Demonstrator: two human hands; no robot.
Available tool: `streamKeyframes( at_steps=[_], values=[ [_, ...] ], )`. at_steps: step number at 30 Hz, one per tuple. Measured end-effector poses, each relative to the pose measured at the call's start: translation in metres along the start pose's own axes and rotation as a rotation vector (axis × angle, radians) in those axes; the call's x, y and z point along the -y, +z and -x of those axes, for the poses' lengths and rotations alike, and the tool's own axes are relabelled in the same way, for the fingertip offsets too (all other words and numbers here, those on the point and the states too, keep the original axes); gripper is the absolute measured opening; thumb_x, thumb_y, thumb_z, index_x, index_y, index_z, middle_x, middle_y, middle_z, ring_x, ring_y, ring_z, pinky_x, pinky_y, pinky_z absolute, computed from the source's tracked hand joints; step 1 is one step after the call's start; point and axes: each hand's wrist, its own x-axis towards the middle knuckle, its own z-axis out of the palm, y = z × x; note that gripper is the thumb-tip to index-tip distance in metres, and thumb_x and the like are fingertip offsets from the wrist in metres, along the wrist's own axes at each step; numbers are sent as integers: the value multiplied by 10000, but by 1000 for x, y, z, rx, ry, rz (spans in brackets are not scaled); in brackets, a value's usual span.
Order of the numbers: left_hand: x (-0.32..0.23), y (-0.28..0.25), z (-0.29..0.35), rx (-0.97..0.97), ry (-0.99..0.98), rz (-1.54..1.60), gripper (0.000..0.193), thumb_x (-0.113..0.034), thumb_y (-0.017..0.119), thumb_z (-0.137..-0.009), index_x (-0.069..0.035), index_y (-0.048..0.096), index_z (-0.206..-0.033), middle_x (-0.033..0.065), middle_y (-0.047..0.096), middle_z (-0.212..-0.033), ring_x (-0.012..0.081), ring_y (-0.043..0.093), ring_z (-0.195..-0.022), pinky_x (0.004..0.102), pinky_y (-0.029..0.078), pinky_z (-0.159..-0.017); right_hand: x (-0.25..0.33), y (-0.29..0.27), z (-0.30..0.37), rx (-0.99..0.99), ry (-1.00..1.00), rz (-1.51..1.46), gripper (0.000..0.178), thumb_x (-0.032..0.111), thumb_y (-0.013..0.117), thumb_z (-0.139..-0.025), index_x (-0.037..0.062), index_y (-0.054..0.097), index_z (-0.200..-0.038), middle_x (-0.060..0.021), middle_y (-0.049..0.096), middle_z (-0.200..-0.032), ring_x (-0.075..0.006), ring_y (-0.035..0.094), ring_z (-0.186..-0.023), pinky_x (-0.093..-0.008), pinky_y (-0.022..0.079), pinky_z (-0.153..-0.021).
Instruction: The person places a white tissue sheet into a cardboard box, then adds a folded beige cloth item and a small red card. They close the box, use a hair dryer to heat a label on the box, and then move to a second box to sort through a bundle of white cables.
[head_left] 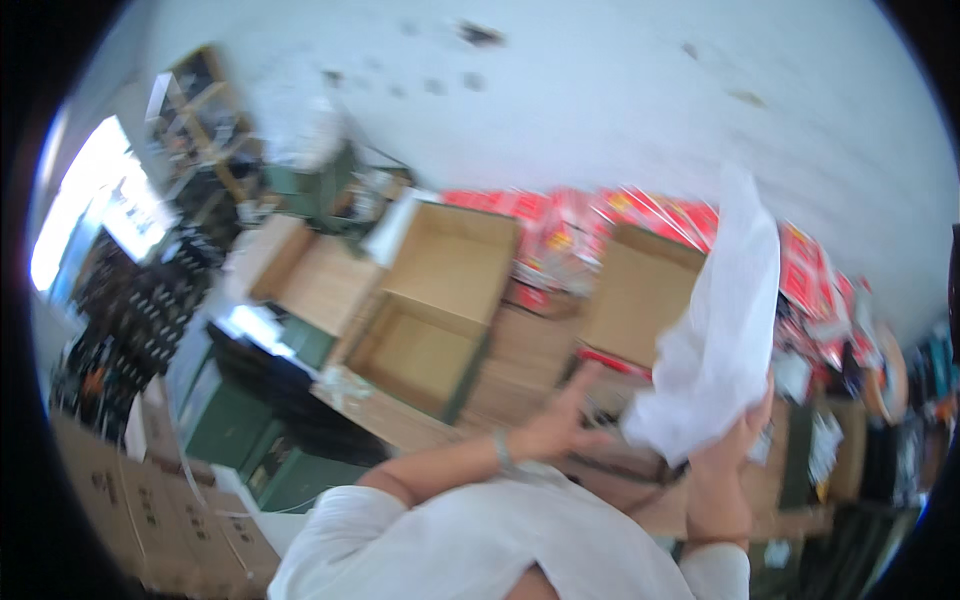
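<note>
A thin white sheet (722, 330), crumpled at its lower end, stands up from my right hand (735, 440). The fingers of that hand are closed on its lower edge; blur hides whether it is paper or foam. My left hand (568, 422) is to the left of the sheet, its thumb and fingers spread and nothing in them. Just beyond the hands an open cardboard box (640, 290) has its brown lid raised, with a strip of red along its front; the sheet and my hands hide part of it.
Left of my hands a second open box (420, 350) shows a bare brown inside. Red plastic-wrapped packages (570, 225) line the wall. At the right are a tape roll (888, 375) and another open carton (845, 440). Large cartons (150, 510) stand at lower left, near a green cabinet (300, 480).
</note>
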Motion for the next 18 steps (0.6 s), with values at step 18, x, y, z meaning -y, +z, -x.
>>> streamKeyframes(
  at_steps=[18],
  values=[
    [33,-100,125,159,-74,628,963,-109,698,-910,-98,-16,-1556,77,90,-1599,211,136,-1478,400,160,-1202,-155,174,63,-27,294,-241,492,158,555,-1009,98,318,-1436,-105,438,-1358,-210,473,-1199,-354,422,-1002]
  ],
)
